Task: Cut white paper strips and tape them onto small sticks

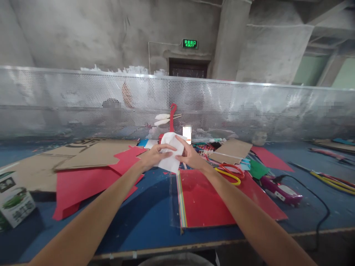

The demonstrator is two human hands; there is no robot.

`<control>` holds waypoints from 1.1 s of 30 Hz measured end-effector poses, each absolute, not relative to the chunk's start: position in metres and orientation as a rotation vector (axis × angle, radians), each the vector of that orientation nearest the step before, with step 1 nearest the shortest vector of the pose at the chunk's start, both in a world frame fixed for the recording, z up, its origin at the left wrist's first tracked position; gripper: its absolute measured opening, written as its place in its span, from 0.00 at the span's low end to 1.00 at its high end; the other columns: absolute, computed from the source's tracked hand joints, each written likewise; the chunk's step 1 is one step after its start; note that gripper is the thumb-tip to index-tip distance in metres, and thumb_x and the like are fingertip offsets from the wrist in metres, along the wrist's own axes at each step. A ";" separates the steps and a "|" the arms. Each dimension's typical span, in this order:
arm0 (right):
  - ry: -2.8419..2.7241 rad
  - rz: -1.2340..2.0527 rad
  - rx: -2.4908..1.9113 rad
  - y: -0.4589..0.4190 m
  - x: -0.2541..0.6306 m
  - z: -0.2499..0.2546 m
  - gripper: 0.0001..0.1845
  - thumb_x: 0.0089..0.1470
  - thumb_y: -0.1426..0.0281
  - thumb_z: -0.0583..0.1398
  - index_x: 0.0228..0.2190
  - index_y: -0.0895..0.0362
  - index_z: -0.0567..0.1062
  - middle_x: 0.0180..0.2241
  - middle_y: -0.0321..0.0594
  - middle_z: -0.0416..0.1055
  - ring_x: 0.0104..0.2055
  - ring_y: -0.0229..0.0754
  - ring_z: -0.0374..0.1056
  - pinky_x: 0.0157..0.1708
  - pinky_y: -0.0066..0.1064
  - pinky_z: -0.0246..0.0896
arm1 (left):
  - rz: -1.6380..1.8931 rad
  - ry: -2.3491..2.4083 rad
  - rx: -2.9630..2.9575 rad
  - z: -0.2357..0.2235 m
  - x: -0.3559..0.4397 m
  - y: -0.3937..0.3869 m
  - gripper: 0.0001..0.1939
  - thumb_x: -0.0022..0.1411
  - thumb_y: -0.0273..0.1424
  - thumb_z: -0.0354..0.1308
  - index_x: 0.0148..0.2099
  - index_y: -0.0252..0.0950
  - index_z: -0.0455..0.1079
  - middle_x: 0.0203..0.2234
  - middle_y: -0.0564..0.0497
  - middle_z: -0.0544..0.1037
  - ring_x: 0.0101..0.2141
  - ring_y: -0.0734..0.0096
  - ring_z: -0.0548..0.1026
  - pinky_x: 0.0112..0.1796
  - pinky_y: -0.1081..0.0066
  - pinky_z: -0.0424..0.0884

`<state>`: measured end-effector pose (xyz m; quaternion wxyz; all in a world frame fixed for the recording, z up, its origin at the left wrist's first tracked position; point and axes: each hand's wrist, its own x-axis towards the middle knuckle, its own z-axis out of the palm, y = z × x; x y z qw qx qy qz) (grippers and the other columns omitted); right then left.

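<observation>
Both my arms reach out over a blue table (149, 218). My left hand (152, 155) and my right hand (191, 155) together hold a white sheet of paper (172, 157) above the table, with the fingers of each closed on its edges. The sheet looks folded or bent between them. Below my right forearm lies a stack of coloured paper in a clear sleeve, red on top (205, 199). Red sheets (83, 184) are spread under my left forearm.
Cardboard pieces (91, 153) lie at the left and another (235, 149) at the right. Red and yellow scissors (230, 173), a purple glue gun (280, 188) with a black cord, a green-printed box (15, 201) and a perforated metal screen (249, 107) are in view.
</observation>
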<state>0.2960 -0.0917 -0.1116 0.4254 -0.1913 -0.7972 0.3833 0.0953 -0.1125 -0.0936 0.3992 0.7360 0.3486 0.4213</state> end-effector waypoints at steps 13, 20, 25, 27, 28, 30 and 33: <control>-1.971 1.047 -0.541 -0.087 0.297 -0.116 0.48 0.52 0.67 0.60 0.66 0.48 0.40 0.59 0.46 0.59 0.38 0.39 0.69 0.37 0.33 0.70 | 1.029 1.009 1.914 -0.099 0.093 -0.100 0.22 0.55 0.40 0.61 0.50 0.36 0.74 0.36 0.49 0.79 0.28 0.72 0.73 0.28 0.74 0.67; -1.970 1.086 -0.542 -0.083 0.300 -0.118 0.51 0.51 0.68 0.61 0.66 0.47 0.37 0.51 0.44 0.65 0.31 0.36 0.66 0.31 0.30 0.69 | 1.152 1.062 1.987 -0.103 0.100 -0.101 0.21 0.53 0.41 0.63 0.47 0.36 0.77 0.39 0.48 0.80 0.33 0.67 0.75 0.32 0.73 0.69; -2.016 1.040 -0.579 -0.087 0.299 -0.119 0.53 0.49 0.67 0.62 0.66 0.45 0.34 0.56 0.46 0.62 0.32 0.37 0.67 0.30 0.31 0.68 | 1.153 0.998 2.057 -0.107 0.103 -0.099 0.16 0.56 0.39 0.60 0.43 0.36 0.78 0.38 0.46 0.81 0.37 0.64 0.76 0.39 0.69 0.71; -2.066 1.004 -0.618 -0.089 0.301 -0.115 0.54 0.50 0.65 0.62 0.65 0.44 0.33 0.57 0.47 0.61 0.31 0.36 0.67 0.30 0.31 0.68 | 1.153 0.987 2.117 -0.107 0.102 -0.097 0.15 0.57 0.37 0.59 0.43 0.36 0.79 0.39 0.46 0.81 0.40 0.63 0.76 0.43 0.68 0.70; -2.102 0.974 -0.652 -0.090 0.304 -0.112 0.54 0.50 0.64 0.62 0.66 0.44 0.33 0.57 0.48 0.60 0.31 0.36 0.67 0.31 0.32 0.68 | 1.155 0.992 2.141 -0.107 0.102 -0.097 0.15 0.57 0.37 0.58 0.43 0.37 0.78 0.40 0.47 0.81 0.41 0.62 0.76 0.44 0.67 0.70; -2.207 0.885 -0.764 -0.092 0.314 -0.101 0.52 0.51 0.62 0.62 0.66 0.45 0.36 0.59 0.50 0.58 0.31 0.36 0.68 0.32 0.33 0.68 | 1.166 1.014 2.166 -0.107 0.100 -0.095 0.15 0.58 0.36 0.58 0.45 0.38 0.78 0.43 0.48 0.80 0.43 0.62 0.76 0.46 0.66 0.69; -2.433 0.638 -0.989 -0.094 0.344 -0.079 0.47 0.47 0.64 0.65 0.65 0.47 0.51 0.61 0.51 0.55 0.35 0.40 0.70 0.37 0.35 0.67 | 1.151 1.057 2.174 -0.108 0.097 -0.093 0.16 0.58 0.36 0.58 0.47 0.39 0.77 0.45 0.49 0.79 0.45 0.61 0.75 0.48 0.65 0.68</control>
